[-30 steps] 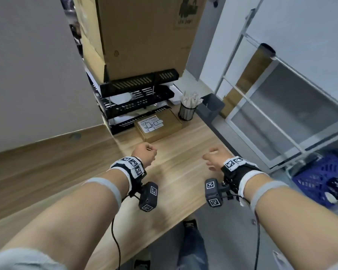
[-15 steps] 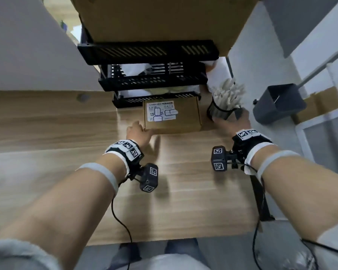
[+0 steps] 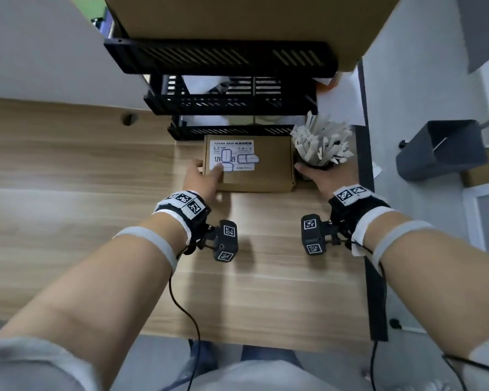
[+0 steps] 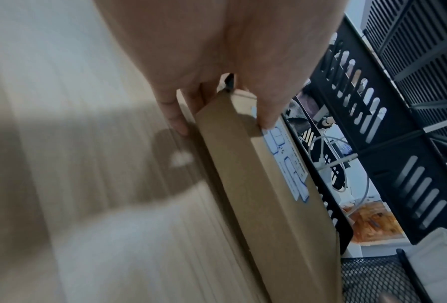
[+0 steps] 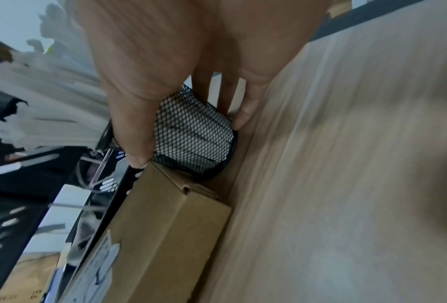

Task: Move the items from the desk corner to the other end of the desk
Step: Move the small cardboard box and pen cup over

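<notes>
Nearest the body, a broad stretch of bare wooden desk (image 3: 266,292) runs from its front edge up to the hands, with more bare top off to the left; its right edge lies just beyond the right wrist. The left hand (image 3: 202,179) grips the box's (image 3: 266,170) near-left corner, thumb on the label (image 3: 233,155), fingers down the left side. The left wrist view alone shows those fingertips (image 4: 177,123) reaching the desk beside the box wall. The right hand (image 3: 322,176) wraps the mesh cup (image 5: 191,139); only the right wrist view shows the thumb on one side and fingers on the other, and the cup just beside the box's right end. The box lies flat, long axis left-right, its back edge against the black rack (image 3: 223,103). The cup, crammed with white strips (image 3: 321,145), stands near the desk's right edge.
</notes>
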{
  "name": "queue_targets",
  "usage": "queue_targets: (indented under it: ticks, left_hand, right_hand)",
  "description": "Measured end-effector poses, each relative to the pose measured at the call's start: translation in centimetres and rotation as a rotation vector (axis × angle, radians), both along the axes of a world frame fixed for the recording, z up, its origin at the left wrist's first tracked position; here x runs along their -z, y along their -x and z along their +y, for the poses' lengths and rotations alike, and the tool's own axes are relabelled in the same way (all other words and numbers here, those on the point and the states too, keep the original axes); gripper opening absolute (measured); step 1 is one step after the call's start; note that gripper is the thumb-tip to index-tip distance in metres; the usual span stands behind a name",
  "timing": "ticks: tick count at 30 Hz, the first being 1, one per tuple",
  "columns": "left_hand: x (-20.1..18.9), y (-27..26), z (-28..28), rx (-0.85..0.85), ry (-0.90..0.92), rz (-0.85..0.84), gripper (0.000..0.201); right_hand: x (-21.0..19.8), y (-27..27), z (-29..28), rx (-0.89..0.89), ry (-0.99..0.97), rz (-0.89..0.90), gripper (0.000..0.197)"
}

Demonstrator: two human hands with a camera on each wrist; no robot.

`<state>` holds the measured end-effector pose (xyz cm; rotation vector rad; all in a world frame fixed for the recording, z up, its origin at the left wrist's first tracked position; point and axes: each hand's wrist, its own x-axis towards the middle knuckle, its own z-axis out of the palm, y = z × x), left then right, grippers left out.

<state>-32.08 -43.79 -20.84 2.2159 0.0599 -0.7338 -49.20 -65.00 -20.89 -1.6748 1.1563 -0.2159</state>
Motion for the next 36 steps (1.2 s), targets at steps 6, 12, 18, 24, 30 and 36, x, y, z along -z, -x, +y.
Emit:
queue_targets:
  ticks: [6,12,18,24,30,36]
  left_hand:
    - [-2.1,-1.3,5.6,-0.291,0.249,0.173,0.044]
    - [-4.9,-3.8,17.6,-0.447,0.276,0.167,0.076]
    - [-8.7,-6.2,32.8,-0.631,0.38,0.125,0.055]
    - [-11.0,-9.5,50.3,-0.8,0.57,0.083,0.057]
    - [-14.2,-12.2,65.9,-0.871,0.673,0.003,0.025]
    - [-15.2,-15.9,77.2,-0.953,0.71,-0.086,0.022]
  right_hand:
    - [-0.5,-2.7,4.3,-0.061,-0.029,-0.028,0.071]
    - [-3.5,-7.9,12.7,-0.275,-0.058,0.028,0.065]
    - [-7.0,-14.9,25.5,-0.39,-0.049,-0.105,0.067]
    - [-11.6,-20.6,41.7,-0.535,-0.002,-0.219,0.059]
    - [-13.9,-26.2,57.2,-0.627,-0.035,-0.266,0.053]
    - [-14.7,-32.3,67.8,-0.708,-0.01,-0.294,0.061]
